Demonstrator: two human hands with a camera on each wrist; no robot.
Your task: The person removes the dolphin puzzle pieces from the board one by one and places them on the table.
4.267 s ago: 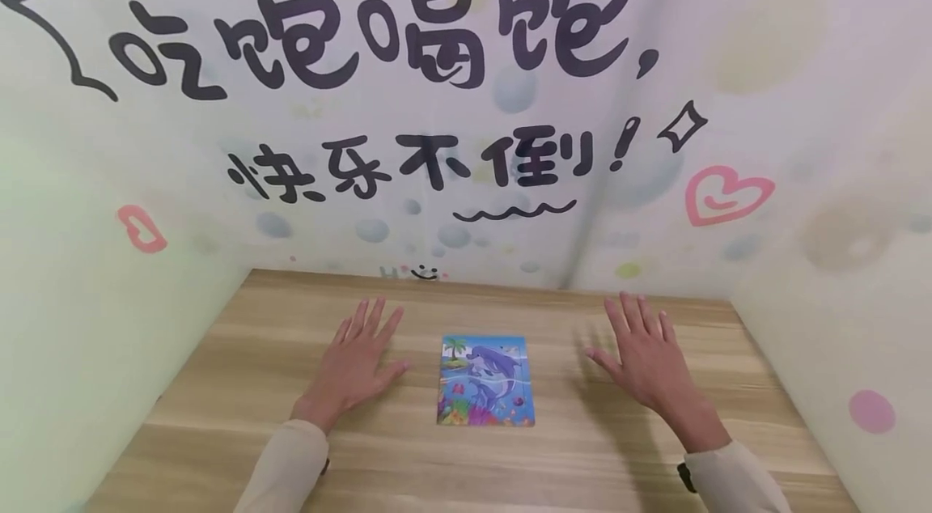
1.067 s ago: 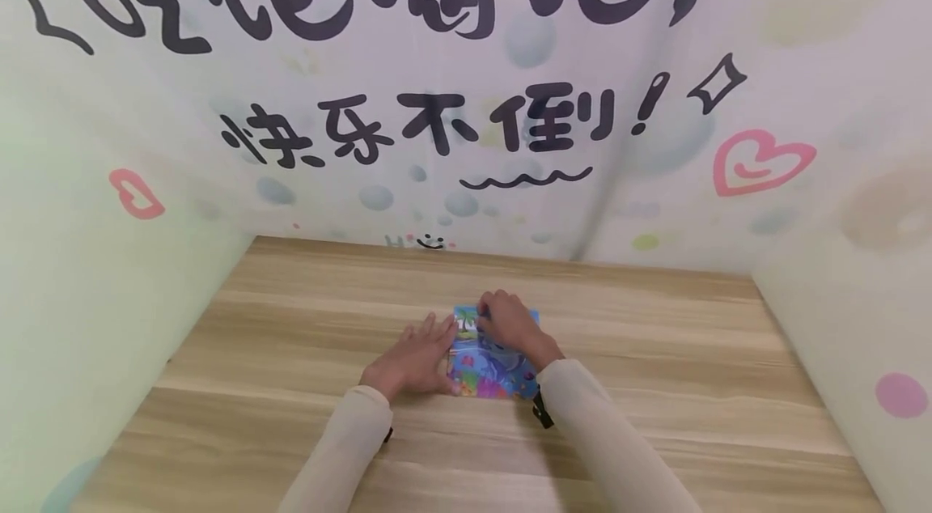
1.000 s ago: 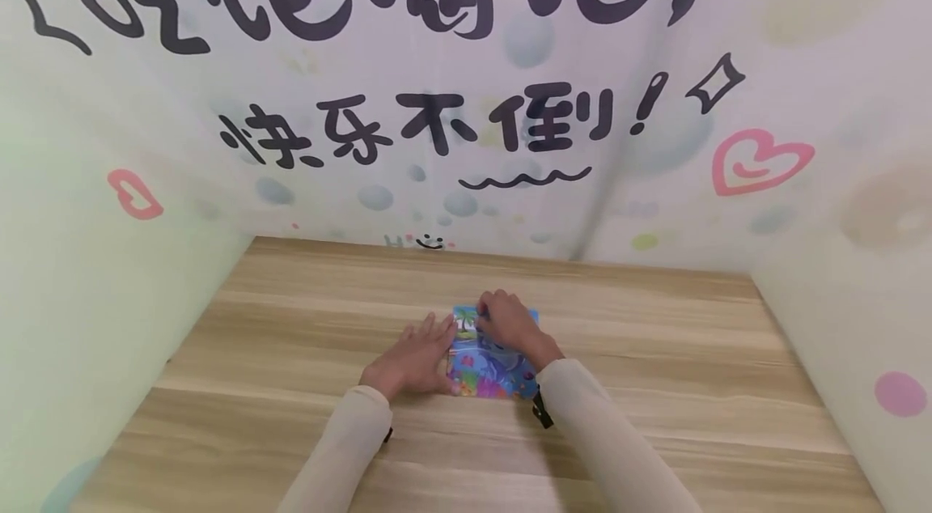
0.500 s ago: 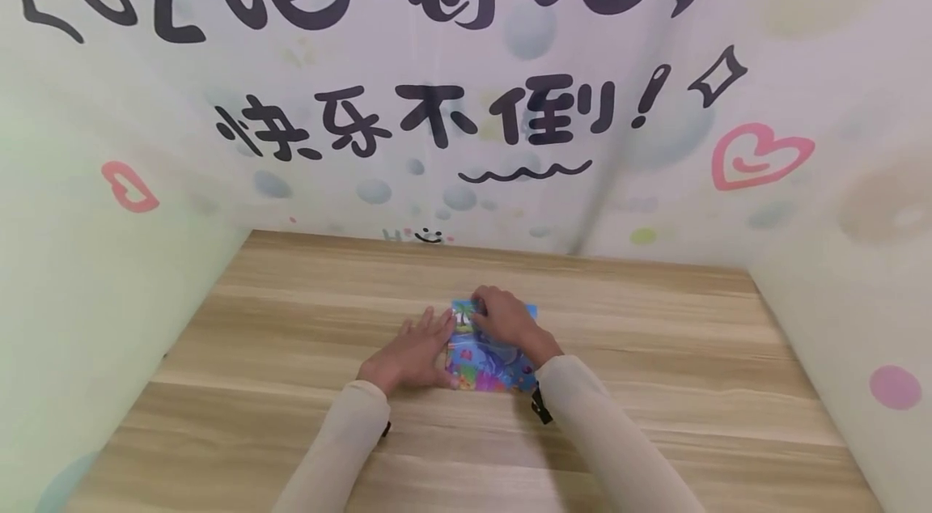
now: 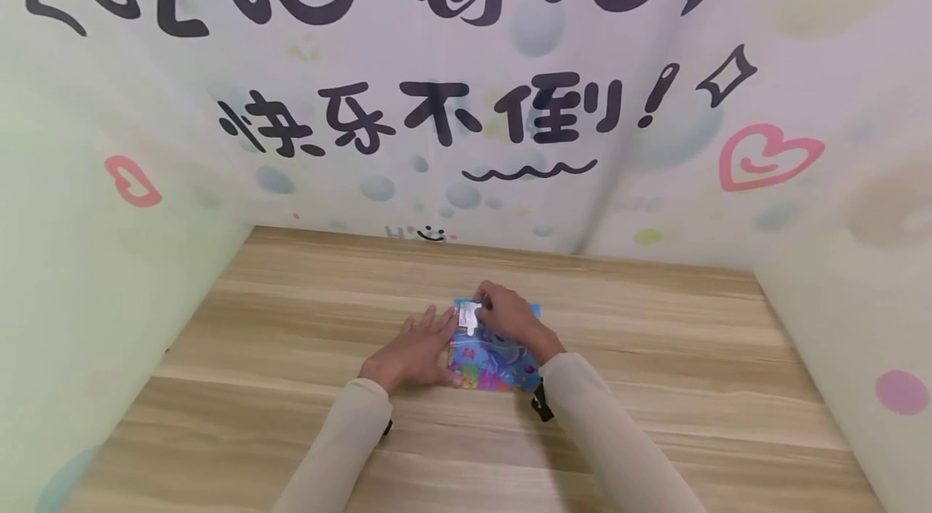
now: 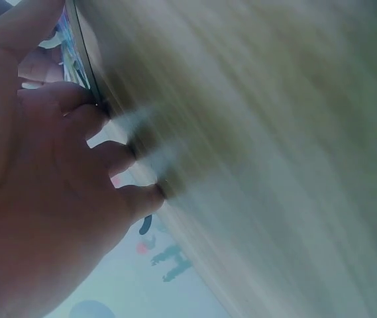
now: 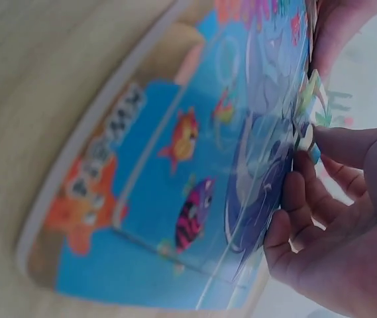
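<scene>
A dolphin jigsaw puzzle (image 5: 484,367) lies flat in its blue sea-scene board on the table. At its upper left corner, a puzzle piece (image 5: 468,317) looks pale and shiny. My right hand (image 5: 510,315) reaches across the board and pinches that piece at its right edge. In the right wrist view the puzzle piece (image 7: 312,106) stands tilted up from the board, with the thumb against it and the other fingers curled on the picture. My left hand (image 5: 415,351) rests along the board's left edge, fingers extended; the left wrist view shows its fingertips touching the table.
The wood-grain table (image 5: 291,319) surrounds the board. Behind it stands a white printed wall (image 5: 349,197) with black lettering, and pale walls close off the left and right sides.
Both hands came in from the sides to the board. In the last half second, the upper left piece tilted up under my right hand, its palm-tree picture turning to pale glare.
</scene>
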